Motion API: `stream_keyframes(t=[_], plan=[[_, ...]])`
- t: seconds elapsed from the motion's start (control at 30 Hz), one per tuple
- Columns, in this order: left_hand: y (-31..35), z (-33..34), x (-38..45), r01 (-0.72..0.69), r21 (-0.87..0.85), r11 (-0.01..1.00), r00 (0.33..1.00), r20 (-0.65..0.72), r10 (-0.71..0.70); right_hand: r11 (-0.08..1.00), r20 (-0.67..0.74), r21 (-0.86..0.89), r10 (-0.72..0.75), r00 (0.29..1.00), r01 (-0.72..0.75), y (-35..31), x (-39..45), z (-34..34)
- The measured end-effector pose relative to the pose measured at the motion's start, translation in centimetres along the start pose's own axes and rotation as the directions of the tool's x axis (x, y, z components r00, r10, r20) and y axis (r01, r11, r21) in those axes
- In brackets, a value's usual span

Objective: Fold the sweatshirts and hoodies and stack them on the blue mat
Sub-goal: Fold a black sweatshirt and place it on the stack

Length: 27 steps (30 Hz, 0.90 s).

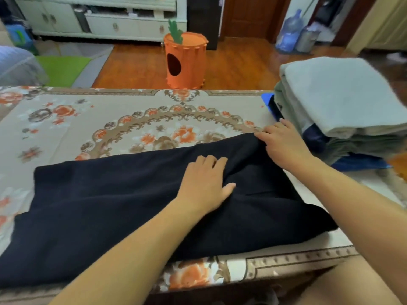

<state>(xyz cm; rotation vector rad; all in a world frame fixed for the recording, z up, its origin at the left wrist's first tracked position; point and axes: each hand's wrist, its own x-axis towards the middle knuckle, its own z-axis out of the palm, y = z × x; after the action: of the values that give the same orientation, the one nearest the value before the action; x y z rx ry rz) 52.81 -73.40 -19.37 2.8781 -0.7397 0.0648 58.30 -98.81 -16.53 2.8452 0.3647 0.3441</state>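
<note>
The room is a living space with a polished wooden floor (231, 64), a pale cabinet unit (99, 20) along the far wall, a green mat (61, 69) at far left and water jugs (289, 31) at far right. A carrot-shaped orange felt tub (185, 62) stands on the floor just beyond the worktop (66, 119), which is covered by a floral cloth in beige and orange.

Across the near half of that cloth lies the dark navy sweatshirt (110, 205), spread long from left to right and seemingly already folded once lengthwise. At far right, the stack of folded garments (343, 102), grey on top, sits on the blue mat (267, 100), only its edges showing.

The fold of this garment looks to be mid-way. The left hand (207, 183) rests flat on the fabric near its middle, fingers straight and holding nothing, pinning it. The right hand (282, 142) is at the sweatshirt's far right corner, fingers bent at the edge; whether they pinch the cloth cannot be told. Next, probably, the right end needs lifting and bringing over leftward, edges squared, before the bundle goes onto the stack.
</note>
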Motion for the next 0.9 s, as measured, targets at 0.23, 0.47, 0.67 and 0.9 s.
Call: stream_keyframes(t=[0.23, 0.47, 0.67, 0.9], plan=[[-1.5, -0.1, 1.1, -0.009, -0.220, 0.975, 0.994, 0.101, 0.032, 0.931, 0.148, 0.339, 0.085, 0.985, -0.132, -0.2, -4.5, 2.2], [-2.4, 2.3, 1.9, -0.221, -0.196, 0.955, 0.954, 0.161, 0.254, 0.825, 0.531, 0.436, 0.087, 0.843, -0.360, 1.5, -3.5, -2.2], [-2.4, 1.8, 2.6, -0.260, -0.171, 0.950, 0.936, 0.195, 0.291, 0.866, 0.193, 0.407, 0.231, 0.954, -0.292, 0.2, 0.7, -1.7], [-2.9, 2.3, 1.4, -0.176, -0.324, 0.930, 0.936, 0.238, 0.260, 0.797, 0.584, 0.386, 0.178, 0.792, -0.464, -1.4, -1.4, 4.2]])
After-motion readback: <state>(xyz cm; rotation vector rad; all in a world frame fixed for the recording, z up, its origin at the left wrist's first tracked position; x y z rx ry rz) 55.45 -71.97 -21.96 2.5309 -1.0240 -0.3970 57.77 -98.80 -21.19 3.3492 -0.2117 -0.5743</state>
